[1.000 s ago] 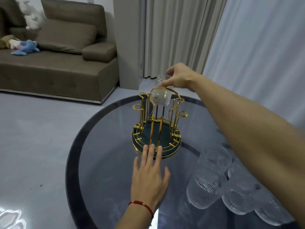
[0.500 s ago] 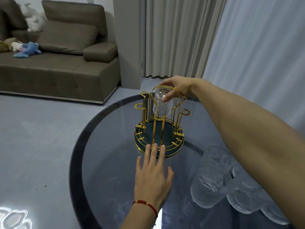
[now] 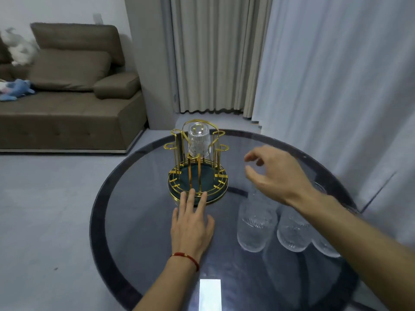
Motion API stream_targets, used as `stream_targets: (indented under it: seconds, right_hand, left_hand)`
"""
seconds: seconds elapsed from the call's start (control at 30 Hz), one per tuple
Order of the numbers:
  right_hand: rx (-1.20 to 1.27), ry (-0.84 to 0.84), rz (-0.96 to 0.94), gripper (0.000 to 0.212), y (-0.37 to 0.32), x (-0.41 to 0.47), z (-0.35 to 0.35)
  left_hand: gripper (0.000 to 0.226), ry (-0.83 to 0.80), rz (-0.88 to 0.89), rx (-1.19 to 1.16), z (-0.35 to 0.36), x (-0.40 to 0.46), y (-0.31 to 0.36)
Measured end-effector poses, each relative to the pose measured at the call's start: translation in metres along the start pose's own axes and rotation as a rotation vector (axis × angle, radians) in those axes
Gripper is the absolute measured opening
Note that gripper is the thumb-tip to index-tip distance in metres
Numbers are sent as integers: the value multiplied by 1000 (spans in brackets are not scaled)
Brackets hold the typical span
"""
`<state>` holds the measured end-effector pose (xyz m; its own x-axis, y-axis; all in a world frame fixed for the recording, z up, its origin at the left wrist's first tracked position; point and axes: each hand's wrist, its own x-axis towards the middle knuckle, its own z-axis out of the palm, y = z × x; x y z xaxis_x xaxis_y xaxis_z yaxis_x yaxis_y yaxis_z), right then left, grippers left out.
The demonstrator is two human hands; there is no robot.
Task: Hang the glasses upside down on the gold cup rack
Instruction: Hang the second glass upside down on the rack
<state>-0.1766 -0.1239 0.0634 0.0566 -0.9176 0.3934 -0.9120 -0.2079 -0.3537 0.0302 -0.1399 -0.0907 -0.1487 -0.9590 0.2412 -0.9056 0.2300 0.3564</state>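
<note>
The gold cup rack (image 3: 197,189) with a dark green base stands at the middle of the round table. One ribbed clear glass (image 3: 199,141) hangs upside down on a far post of the rack. My left hand (image 3: 192,223) lies flat on the table, its fingertips touching the rack's front rim. My right hand (image 3: 275,173) hovers empty with fingers apart, to the right of the rack and above a group of upright ribbed glasses (image 3: 257,225). My right forearm hides part of those glasses.
The round dark glass table (image 3: 139,221) has its edge close on the left and front. A brown sofa (image 3: 67,102) with soft toys stands far left. Curtains (image 3: 336,86) hang behind and to the right of the table.
My right hand let go of the glass, which now hangs on the rack, and moved back right and down over the standing glasses. My left hand stayed at the rack's rim.
</note>
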Motion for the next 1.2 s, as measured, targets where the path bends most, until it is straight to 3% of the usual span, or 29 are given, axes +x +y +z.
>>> stream_targets:
  seconds: [0.1, 0.23, 0.4, 0.5, 0.63, 0.73, 0.87, 1.03, 1.13, 1.2]
  right_hand:
    - [-208, 21, 99, 46, -8, -62, 4]
    - [-402, -84, 213, 73, -10, -99, 20]
    - [-341, 23, 169, 73, -4, -107, 28]
    - [-346, 24, 144, 75, -4, -111, 33]
    - [-330, 50, 70, 77, -1, -115, 34]
    - [-257, 81, -17, 83, -4, -116, 35]
    - [-67, 53, -173, 77, -11, -117, 43]
    - [477, -56, -85, 59, -6, -114, 40]
    - [665, -151, 59, 57, -15, -114, 44]
    - [715, -95, 120, 57, -20, -109, 45]
  left_hand:
    - [59, 78, 14, -72, -12, -9, 13]
    - [31, 186, 74, -456, -28, -20, 47]
    - [21, -54, -58, -910, -44, -40, 70]
    - [28, -166, -73, -1022, -46, -46, 74]
    - [70, -249, -53, -1017, -48, -48, 74]
    - [84, -210, -10, -928, -49, -48, 75]
    - [69, -14, -6, -811, -54, -51, 75]
    - [54, 72, -230, -1259, -78, -41, 59]
    - [63, -70, -268, -1576, -86, -40, 49]
    - [57, -169, -246, -1666, -86, -40, 48]
